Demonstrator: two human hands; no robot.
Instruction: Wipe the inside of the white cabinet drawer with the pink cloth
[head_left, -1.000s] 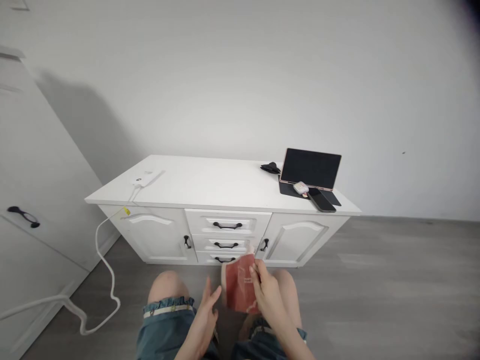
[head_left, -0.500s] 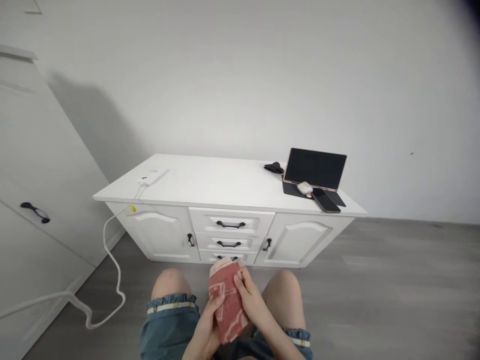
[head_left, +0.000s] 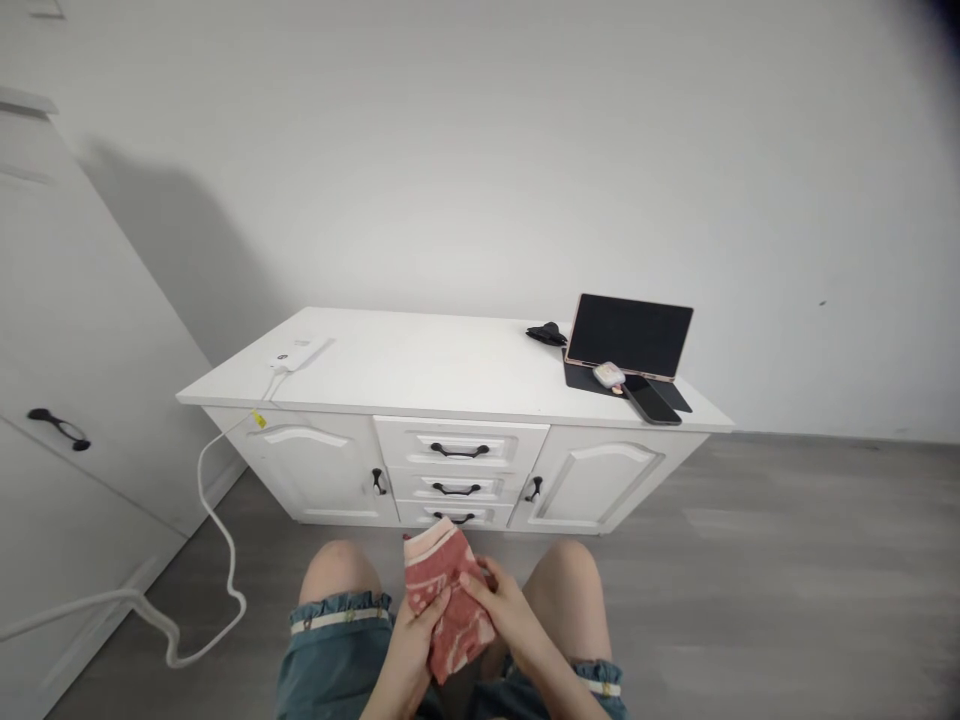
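Observation:
Between my knees I hold a folded red towel (head_left: 452, 640) with pale pink patterns and a light band along its far edge. My left hand (head_left: 412, 645) grips its left side, the thumb lying on top and the fingers mostly hidden beneath. On the right side, my right hand (head_left: 510, 612) pinches the cloth, its thumb over the upper face. The towel is tilted, with its pale end pointing away from me towards the drawers.
A white cabinet (head_left: 420, 365) with black handles stands ahead against the wall. On it are a propped tablet (head_left: 630, 335), a phone (head_left: 651, 400), a small white case (head_left: 609, 375), a black item (head_left: 547, 334) and a power strip (head_left: 296, 354). Its cord (head_left: 225, 540) hangs down left.
The towel's far end has swung left and its folds have shifted, exposing more of the pale band. My right hand has slid slightly down and right along it. Both hands keep hold.

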